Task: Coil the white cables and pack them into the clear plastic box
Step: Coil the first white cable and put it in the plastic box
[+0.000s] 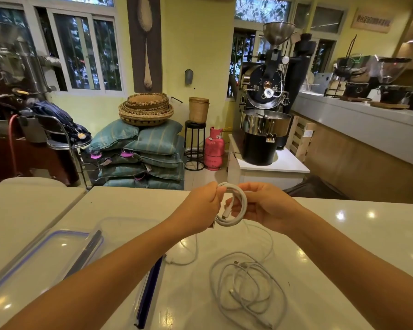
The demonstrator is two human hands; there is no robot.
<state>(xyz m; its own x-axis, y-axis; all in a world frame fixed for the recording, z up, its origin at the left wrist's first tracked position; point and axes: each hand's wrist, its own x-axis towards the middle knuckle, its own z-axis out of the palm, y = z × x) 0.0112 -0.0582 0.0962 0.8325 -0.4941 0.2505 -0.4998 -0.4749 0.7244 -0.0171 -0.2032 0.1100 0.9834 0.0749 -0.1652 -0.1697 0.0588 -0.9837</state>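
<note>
Above table (pixel 343 234), centre: left hand (pixel 204 206) pinches coil (pixel 234 203) at 10 o'clock; right hand (pixel 265 206) grips its 3 o'clock side. Loose cables (pixel 248 289) lie at 6 o'clock; box (pixel 119 232) at 8 o'clock.

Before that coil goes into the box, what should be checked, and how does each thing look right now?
1. Coil held firmly: ok. The left hand and right hand both grip the coiled cable, above the counter.
2. Coil finished: not ok. A loose tail hangs from it toward the counter.
3. Box open: ok. The clear plastic box stands with no lid; its lid lies beside it.
4. Room in the box: cannot tell. The left forearm hides part of it.
5. Other cables ready: not ok. A loose pile of white cable lies uncoiled on the counter.
</note>
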